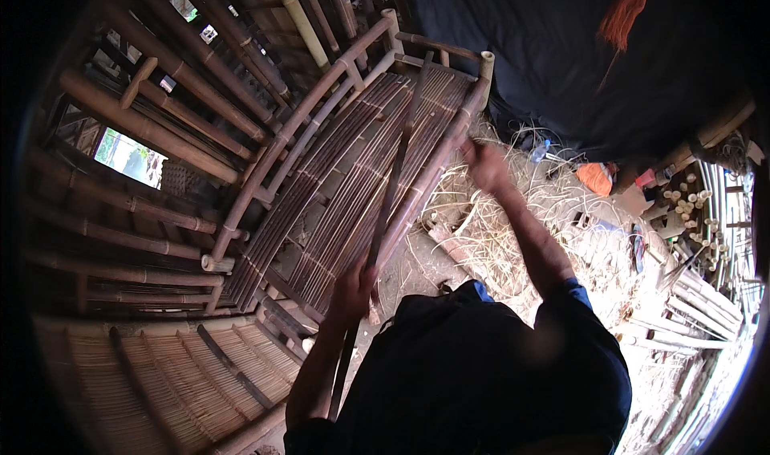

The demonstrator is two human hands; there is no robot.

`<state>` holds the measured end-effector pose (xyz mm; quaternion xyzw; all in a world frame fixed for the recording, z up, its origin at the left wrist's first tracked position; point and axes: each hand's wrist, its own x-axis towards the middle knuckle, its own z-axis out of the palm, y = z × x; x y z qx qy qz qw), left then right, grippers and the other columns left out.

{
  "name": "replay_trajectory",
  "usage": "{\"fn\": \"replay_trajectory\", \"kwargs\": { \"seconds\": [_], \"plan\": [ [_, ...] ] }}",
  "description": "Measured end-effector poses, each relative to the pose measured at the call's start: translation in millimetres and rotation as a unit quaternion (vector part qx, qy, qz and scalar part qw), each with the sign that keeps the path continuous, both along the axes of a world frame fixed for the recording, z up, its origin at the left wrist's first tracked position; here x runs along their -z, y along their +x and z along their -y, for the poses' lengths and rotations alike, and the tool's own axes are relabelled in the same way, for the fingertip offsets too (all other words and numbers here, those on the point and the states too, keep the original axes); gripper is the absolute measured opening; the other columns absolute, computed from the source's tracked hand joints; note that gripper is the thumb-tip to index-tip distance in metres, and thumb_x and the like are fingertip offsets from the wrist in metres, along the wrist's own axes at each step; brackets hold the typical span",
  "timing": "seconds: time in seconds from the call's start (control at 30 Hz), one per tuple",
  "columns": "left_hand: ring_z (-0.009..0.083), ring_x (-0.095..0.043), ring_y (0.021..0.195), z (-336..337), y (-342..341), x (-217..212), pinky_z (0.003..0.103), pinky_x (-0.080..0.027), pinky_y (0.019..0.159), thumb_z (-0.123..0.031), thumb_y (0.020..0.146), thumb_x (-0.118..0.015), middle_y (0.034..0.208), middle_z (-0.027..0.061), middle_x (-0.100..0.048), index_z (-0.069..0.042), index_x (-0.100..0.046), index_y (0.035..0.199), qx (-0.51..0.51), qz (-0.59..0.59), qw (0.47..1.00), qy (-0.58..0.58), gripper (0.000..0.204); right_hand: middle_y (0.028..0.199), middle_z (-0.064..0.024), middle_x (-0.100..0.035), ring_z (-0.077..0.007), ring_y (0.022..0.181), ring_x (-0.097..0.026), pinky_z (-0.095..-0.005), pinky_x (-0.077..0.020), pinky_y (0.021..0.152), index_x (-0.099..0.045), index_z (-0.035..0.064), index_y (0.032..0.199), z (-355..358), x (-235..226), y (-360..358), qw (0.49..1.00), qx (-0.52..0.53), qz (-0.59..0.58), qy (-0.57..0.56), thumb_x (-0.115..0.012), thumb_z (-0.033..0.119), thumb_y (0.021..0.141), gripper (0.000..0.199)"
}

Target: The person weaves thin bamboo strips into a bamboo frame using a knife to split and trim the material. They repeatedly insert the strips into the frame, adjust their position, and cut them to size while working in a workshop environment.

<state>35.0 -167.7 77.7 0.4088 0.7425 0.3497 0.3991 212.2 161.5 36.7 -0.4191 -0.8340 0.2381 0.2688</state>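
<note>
My left hand [350, 292] is closed around a long, thin, dark bamboo strip [392, 180]. The strip slants from beside my body, up across the seat of a bamboo bench [341, 184], to near the bench's far end. To the right, my right hand [484, 166] is raised beside the bench's thick front rail [423, 184], its fingers curled in. Whether anything small is inside that grip is hidden. Narrow brown slats with gaps between them form the seat.
Pale bamboo shavings [513, 246] litter the floor on the right, near an orange cloth [594, 178] and a plastic bottle [541, 151]. Cut bamboo poles [698, 314] lie at far right. A dark sheet [553, 62] hangs behind. Bamboo poles [148, 126] line the left wall.
</note>
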Motion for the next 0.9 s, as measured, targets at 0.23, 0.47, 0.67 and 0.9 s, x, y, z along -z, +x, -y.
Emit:
{"fn": "replay_trajectory", "kwargs": {
  "seconds": [0.23, 0.47, 0.67, 0.9],
  "plan": [
    [0.0023, -0.043, 0.046, -68.1, -11.1, -2.1, 0.02, -0.031, 0.039, -0.031, 0.087, -0.074, 0.066, -0.0047, -0.056, -0.002, -0.028, 0.149, -0.017, 0.035, 0.986, 0.159, 0.083, 0.086, -0.0231, -0.065, -0.0456, 0.081, -0.062, -0.0497, -0.0513, 0.069, -0.061, 0.0027, 0.102, 174.5, 7.8, -32.8, 0.962, -0.254, -0.094, -0.044, -0.05, 0.05, 0.095, 0.049],
    [0.0034, -0.048, 0.058, -29.7, 19.9, -18.1, 0.022, -0.04, 0.05, -0.02, 0.083, -0.068, 0.067, -0.0018, -0.058, 0.003, -0.036, 0.145, 0.047, -0.023, 0.988, 0.147, 0.073, 0.078, -0.0227, -0.066, -0.0391, 0.07, -0.067, -0.0474, -0.0535, 0.059, -0.065, 0.0079, 0.098, 38.4, 25.3, -37.0, 0.988, -0.018, 0.062, -0.138, -0.025, 0.064, 0.097, 0.069],
    [0.0091, -0.047, 0.061, 27.3, 16.9, -19.1, 0.028, -0.043, 0.055, -0.019, 0.077, -0.066, 0.065, 0.0002, -0.049, 0.0, -0.033, 0.147, 0.019, -0.02, 0.995, 0.096, 0.08, 0.089, -0.0256, -0.067, -0.04, 0.09, -0.067, -0.0494, -0.0539, 0.08, -0.068, 0.0083, 0.105, 41.9, -5.0, -32.5, 0.993, -0.052, 0.073, -0.071, -0.029, 0.065, 0.096, 0.069],
    [0.0196, -0.056, 0.066, 72.6, 28.0, -24.2, 0.033, -0.048, 0.062, -0.018, 0.076, -0.066, 0.082, 0.0119, -0.059, -0.009, -0.034, 0.148, 0.084, -0.119, 0.989, 0.028, 0.079, 0.107, -0.0251, -0.066, -0.0408, 0.101, -0.064, -0.0467, -0.0524, 0.085, -0.06, 0.0088, 0.121, -32.5, 13.2, -7.5, 0.992, -0.06, 0.086, -0.07, -0.027, 0.064, 0.097, 0.069]
  ]
}}
